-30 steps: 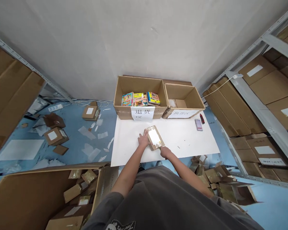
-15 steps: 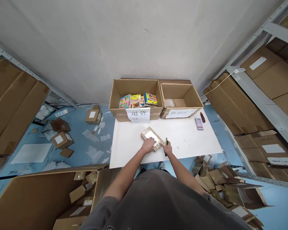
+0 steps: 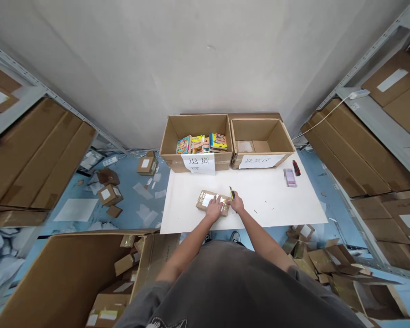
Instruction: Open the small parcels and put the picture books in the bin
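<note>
A small taped cardboard box [image 3: 202,198] with a white label lies flat on the white table [image 3: 273,200], turned slightly aslant. My left hand [image 3: 214,208] rests on top of it, fingers stretched out over the label. Just beyond the box's right end, my right hand [image 3: 238,203] is closed around a black and yellow utility knife [image 3: 232,193] that points up and away from me. Part of the knife's handle is hidden in my fingers. Whether its blade is out is too small to tell.
Behind stand two open cartons: one with colourful books [image 3: 198,144] and a paper sign [image 3: 198,163], another [image 3: 259,148] with its own sign. A red and black cutter [image 3: 296,168] lies at the right. A large carton [image 3: 89,255] with parcels stands front left; shelves flank both sides.
The small box has turned to lie more level across the table. My right hand has lifted the knife, its tip now higher. The camera view has shifted a little.
</note>
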The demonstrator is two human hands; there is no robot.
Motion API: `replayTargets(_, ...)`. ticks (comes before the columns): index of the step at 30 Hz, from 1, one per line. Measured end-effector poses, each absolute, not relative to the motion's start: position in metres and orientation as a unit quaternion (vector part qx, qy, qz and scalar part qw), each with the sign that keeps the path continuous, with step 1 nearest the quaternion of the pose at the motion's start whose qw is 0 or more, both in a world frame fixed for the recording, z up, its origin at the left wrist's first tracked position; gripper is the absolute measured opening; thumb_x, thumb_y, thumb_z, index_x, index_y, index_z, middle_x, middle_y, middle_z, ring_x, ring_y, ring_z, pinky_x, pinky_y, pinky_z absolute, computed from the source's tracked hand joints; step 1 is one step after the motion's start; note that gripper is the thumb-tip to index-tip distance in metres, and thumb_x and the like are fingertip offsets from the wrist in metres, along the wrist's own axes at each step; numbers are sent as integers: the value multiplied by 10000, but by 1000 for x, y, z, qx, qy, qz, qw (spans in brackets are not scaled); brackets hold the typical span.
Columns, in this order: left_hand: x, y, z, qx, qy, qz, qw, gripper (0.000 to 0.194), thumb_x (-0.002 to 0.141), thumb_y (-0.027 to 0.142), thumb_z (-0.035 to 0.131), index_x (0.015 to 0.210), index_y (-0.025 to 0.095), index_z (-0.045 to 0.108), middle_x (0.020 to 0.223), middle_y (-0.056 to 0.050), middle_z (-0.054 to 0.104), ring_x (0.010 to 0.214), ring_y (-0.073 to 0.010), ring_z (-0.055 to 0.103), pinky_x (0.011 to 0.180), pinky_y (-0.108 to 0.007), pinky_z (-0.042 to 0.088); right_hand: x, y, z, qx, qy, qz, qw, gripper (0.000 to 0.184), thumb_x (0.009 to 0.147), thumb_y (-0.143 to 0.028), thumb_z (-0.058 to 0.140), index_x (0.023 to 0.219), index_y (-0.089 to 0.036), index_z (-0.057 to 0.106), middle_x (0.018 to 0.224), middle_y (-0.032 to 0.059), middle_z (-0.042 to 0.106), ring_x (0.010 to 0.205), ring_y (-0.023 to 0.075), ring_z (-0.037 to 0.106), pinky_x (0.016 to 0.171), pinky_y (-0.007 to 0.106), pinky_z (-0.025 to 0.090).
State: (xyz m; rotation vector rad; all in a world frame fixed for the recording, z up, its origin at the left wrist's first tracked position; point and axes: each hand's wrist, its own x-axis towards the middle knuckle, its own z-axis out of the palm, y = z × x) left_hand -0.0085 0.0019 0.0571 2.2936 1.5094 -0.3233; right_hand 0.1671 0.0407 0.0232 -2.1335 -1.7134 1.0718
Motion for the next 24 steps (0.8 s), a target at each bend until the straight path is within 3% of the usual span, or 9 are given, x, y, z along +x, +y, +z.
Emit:
replayTargets(4,-6,-10,52,777,582,-118,209,596,835,302,759,1374,193,528,1673,-192,322,1553,-360,286,1203,-500,301,188,20,28,-672,-603,412,125,397,1022,-480,492,1334,-236,523,822,17,739,741,206,735,709,261,509)
replayTargets(6,-6,-9,52,780,580,-111,210,608,817,306,784,1358,195,528,1664,-196,343,1547,-360,303,1189,-497,317,204,3,28,-620,-616,471,120,386,1062,-524,363,1217,-236,569,653,-40,674,609,169,698,671,233,499)
replayTargets(9,-7,-4,55,783,577,-100,212,600,779,310,831,1301,194,560,1619,-199,420,1508,-355,369,1151,-475,356,223,-21,27,-566,-632,523,80,324,1053,-512,403,1061,-240,578,535,-87,593,507,143,647,610,204,477)
replayTargets(13,-7,2,57,780,579,-96,218,570,741,317,869,1228,183,605,1566,-204,484,1427,-347,466,1097,-443,401,225,-33,28,-582,-608,538,52,229,1057,-441,426,1035,-245,540,515,-108,541,383,121,551,477,193,404)
replayTargets(24,-6,10,57,775,578,-118,229,542,684,323,906,1136,179,645,1541,-210,506,1410,-372,482,1065,-423,436,209,-40,37,-597,-504,619,80,301,1033,-526,432,911,-251,445,479,-104,527,360,116,504,426,183,385)
